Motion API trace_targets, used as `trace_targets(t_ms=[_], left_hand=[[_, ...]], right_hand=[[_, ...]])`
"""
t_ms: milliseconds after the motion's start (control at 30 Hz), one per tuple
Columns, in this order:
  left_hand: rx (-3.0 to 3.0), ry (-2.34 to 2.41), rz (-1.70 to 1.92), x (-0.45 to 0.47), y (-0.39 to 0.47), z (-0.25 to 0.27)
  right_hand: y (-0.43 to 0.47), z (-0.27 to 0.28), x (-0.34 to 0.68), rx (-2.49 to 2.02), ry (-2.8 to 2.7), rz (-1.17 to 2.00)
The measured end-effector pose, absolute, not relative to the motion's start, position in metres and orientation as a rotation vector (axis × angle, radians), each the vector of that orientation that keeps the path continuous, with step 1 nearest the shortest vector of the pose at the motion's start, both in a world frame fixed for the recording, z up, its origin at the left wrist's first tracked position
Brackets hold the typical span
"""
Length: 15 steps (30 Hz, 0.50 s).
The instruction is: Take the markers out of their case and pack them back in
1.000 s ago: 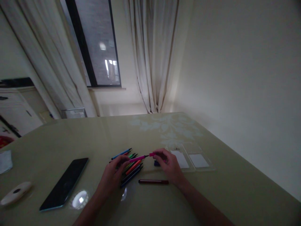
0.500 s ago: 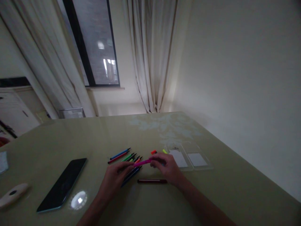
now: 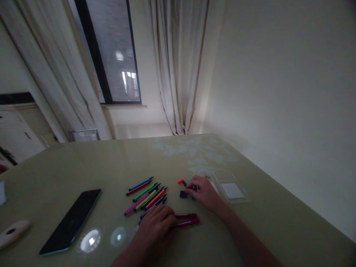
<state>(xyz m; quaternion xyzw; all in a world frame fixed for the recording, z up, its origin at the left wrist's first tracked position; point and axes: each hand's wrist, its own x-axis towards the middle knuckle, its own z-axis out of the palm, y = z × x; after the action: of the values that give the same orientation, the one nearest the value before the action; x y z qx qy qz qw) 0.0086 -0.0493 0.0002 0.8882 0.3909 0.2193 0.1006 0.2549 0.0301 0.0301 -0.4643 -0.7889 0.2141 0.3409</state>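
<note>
My left hand (image 3: 158, 224) is closed round the left end of a pink marker (image 3: 189, 223), low over the table. Just behind that lies a dark red marker (image 3: 187, 215), parallel to it, its left end hidden by my fingers. My right hand (image 3: 204, 192) hovers among loose marker caps, with thumb and fingers pinched together; what they hold is too small to make out. A red cap (image 3: 180, 181) and a dark blue cap (image 3: 183, 194) lie beside its fingertips. Several uncapped markers (image 3: 146, 198) lie side by side beyond my left hand, tips pointing away to the right.
An open clear plastic case (image 3: 242, 200) with white card in it sits behind my right hand, partly covered by it. A dark phone (image 3: 71, 221) lies on the table at left, with a pale oval object (image 3: 15, 233) beyond it. A wall borders the table's right side.
Both hands were together on the pink marker. The left hand has brought it down beside the dark red marker; the right has let go and moved slightly right, among the caps.
</note>
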Motion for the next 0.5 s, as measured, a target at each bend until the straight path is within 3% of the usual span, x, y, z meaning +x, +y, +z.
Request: trace_targets(t_ms=[333,500], left_hand=[[2.368,1.114,0.583,0.002,-0.049,0.010],[2.214,1.427,0.731,-0.025,-0.033,0.015]], right_hand=[[0.022,0.021,0.242,-1.336,-2.294,0.339],[0.021,0.022,0.242,-1.329,-2.281,0.353]])
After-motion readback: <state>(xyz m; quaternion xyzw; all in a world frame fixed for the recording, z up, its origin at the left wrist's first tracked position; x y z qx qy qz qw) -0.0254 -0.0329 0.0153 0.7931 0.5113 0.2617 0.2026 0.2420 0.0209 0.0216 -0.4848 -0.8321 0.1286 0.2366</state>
